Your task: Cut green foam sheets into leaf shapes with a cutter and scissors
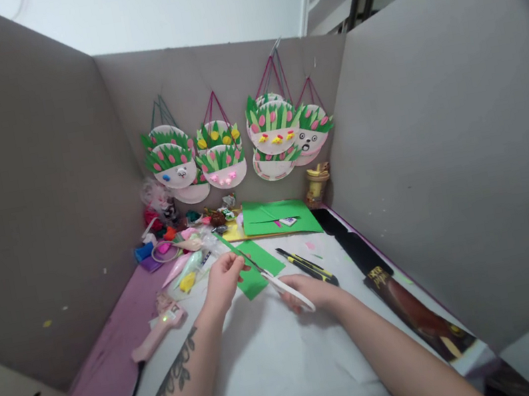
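Cutting is under way: the left hand [225,279] pinches a green paper strip [251,269] above the tabletop [272,365], while the right hand [310,290] has its grip closed around white-handled scissors [284,284] (blades on the paper). Next comes a steady, guided snip.

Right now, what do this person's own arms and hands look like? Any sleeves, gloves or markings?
Both forearms are bare, with no sleeves in view. The left hand and the right hand wear no gloves, and I can make out no rings or watch. The left forearm carries a dark tattoo, a leafy, vine-like pattern running along it. The right forearm shows no markings.
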{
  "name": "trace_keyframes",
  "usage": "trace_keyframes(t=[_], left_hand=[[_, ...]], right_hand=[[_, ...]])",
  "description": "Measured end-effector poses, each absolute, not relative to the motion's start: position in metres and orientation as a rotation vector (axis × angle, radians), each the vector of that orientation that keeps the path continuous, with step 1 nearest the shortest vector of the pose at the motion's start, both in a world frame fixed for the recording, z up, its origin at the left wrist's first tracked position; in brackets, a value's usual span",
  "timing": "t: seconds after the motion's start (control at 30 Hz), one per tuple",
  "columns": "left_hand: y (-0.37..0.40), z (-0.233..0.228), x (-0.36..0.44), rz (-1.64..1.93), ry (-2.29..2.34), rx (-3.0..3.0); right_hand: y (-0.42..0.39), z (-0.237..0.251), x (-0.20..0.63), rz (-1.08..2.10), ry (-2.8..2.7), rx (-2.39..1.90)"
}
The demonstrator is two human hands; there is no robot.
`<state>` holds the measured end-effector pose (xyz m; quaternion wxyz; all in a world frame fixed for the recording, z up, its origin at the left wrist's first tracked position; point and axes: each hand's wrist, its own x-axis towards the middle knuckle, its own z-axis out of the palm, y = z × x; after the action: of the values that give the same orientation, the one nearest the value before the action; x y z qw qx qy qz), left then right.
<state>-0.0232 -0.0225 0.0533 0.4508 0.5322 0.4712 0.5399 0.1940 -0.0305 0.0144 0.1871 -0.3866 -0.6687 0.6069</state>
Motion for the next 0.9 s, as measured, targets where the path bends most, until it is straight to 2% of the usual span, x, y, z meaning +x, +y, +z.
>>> trace_keyframes(t=[0.47,0.9], left_hand=[[-0.0237,0.0599,-0.0277,1.367,1.251,1.255],[-0.0205,0.0503,-0.0238,1.409,1.247,1.231]], right_hand=[[-0.0298,0.0151,0.195,1.602,-1.947,-1.17],[-0.0292,0.0131,0.1966,1.639,-1.972,-1.119]])
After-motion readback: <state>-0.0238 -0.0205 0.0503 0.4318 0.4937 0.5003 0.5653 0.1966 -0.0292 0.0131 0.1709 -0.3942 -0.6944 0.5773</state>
